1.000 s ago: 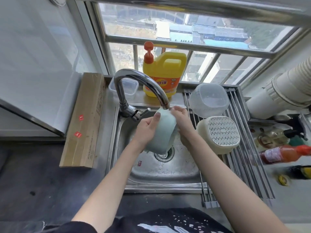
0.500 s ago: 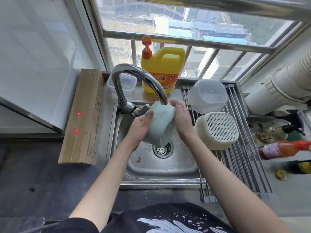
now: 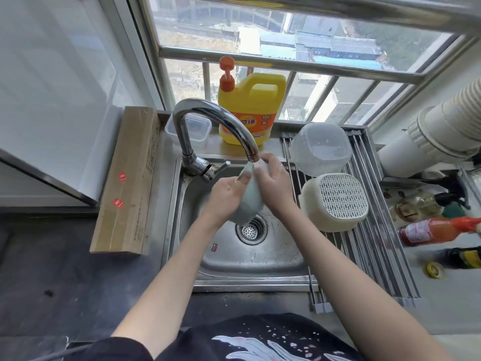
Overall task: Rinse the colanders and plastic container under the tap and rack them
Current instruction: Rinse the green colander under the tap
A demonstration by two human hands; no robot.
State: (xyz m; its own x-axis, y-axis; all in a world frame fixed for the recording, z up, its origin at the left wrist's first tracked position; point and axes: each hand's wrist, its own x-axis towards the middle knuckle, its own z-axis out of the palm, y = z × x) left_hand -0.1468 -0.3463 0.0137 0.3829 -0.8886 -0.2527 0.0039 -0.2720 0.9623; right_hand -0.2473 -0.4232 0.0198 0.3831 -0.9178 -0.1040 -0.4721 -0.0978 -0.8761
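Steel sink (image 3: 263,259) below window (city outside)

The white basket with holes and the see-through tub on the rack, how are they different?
The white basket is solid cream with a grid of small holes in its bottom; the see-through tub is cloudy clear plastic with no holes. The basket sits nearer the person, the tub nearer the window. Both lie bottom-up on the metal rack and share a rounded square shape.

Pale green colander (image 3: 248,201); cream colander (image 3: 335,201), grid-holed base; yellow detergent jug (image 3: 251,110), orange pump; clear container (image 3: 320,148).
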